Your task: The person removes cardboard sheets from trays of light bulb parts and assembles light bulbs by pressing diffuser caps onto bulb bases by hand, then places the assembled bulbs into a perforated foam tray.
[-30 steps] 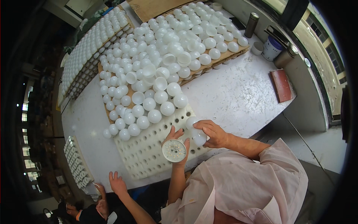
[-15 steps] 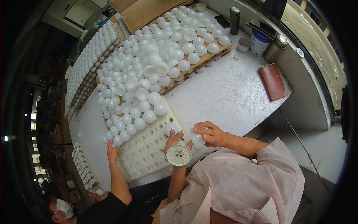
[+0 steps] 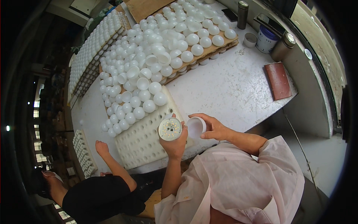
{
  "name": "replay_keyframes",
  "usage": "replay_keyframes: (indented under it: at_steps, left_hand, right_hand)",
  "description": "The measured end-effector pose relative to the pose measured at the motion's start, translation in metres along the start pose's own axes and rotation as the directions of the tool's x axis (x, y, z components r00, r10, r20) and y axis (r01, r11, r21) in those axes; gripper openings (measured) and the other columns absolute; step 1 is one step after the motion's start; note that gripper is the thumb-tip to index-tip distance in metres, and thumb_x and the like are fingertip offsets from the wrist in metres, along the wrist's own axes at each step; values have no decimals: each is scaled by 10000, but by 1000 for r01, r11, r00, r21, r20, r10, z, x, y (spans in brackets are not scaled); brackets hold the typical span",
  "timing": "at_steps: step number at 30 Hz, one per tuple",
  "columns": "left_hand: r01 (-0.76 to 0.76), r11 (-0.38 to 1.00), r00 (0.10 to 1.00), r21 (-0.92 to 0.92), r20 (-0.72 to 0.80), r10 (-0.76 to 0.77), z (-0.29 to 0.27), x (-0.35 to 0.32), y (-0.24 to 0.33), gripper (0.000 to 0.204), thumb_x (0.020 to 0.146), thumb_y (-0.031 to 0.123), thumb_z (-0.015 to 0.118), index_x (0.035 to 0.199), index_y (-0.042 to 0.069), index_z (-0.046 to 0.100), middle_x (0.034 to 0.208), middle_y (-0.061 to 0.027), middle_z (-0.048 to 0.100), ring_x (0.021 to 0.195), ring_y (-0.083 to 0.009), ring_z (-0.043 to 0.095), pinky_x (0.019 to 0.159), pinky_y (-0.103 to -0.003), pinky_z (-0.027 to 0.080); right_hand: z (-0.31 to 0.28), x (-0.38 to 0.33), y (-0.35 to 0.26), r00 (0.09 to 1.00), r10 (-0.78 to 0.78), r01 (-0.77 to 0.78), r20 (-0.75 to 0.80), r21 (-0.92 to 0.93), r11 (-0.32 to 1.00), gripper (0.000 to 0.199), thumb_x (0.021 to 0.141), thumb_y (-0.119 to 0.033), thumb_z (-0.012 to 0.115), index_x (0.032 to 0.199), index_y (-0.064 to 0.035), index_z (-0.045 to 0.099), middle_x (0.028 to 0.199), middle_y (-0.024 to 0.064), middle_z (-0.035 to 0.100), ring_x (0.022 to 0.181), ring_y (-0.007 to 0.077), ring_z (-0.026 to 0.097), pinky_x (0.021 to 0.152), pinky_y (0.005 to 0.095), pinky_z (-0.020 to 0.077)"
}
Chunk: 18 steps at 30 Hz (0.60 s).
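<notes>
I see my left hand (image 3: 174,143) closed around a lamp base (image 3: 170,129), held upright so its round face with small yellow dots looks up at the camera, just above the near edge of the desk (image 3: 231,89). My right hand (image 3: 214,127) grips a white dome cover (image 3: 195,127) by its rim, open side turned toward the lamp base and just beside it, the two close but not joined as far as I can tell. Under both hands lies a white foam tray (image 3: 140,143) full of round holes; most of its near holes are empty, while its far rows hold white domes (image 3: 149,105) seated one to a hole. Beyond it a cardboard sheet (image 3: 209,50) carries a large heap of loose white domes (image 3: 164,44), some lying open side up like little bowls. To the left, a long rack (image 3: 89,56) is packed with rows of white bulbs. At the far right of the desk stand a blue and white tub (image 3: 266,40), a small white cup (image 3: 250,40), a dark cylindrical flask (image 3: 242,15) and a metal canister (image 3: 282,46); I cannot tell what is inside any of them. A reddish flat block (image 3: 278,80) lies near the right edge. Another person's hand (image 3: 101,147) rests at the tray's left side, next to a small tray of white pieces (image 3: 82,153).
</notes>
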State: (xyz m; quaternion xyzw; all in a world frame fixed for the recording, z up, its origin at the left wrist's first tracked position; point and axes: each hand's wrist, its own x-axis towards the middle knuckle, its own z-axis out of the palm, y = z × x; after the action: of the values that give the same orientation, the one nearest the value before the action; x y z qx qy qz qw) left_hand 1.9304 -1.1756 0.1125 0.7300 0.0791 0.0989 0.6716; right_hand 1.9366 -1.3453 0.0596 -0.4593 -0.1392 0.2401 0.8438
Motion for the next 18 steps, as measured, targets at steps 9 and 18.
replay_keyframes:
  at_steps: [9,18]
  left_hand:
    - [-252,902,967,350,60,247,-5,-2,-23,480,691,-23,733,1106,-32,491,1109,-149,643,963,-209,650,869,-320,504]
    - [-178,886,983,429,45,176,-3,-5,-19,471,682,12,741,1090,-10,507,1019,-111,669,933,-189,652,847,-312,500]
  right_hand:
    - [16,-3,6,998,57,-63,-34,-210,976,717,740,-79,760,1356,-51,394,1116,119,615,1029,169,591,904,322,484]
    - [15,0,11,995,73,-93,-74,-328,940,664,728,-128,793,1274,-14,433,1063,157,648,973,196,635,874,330,516]
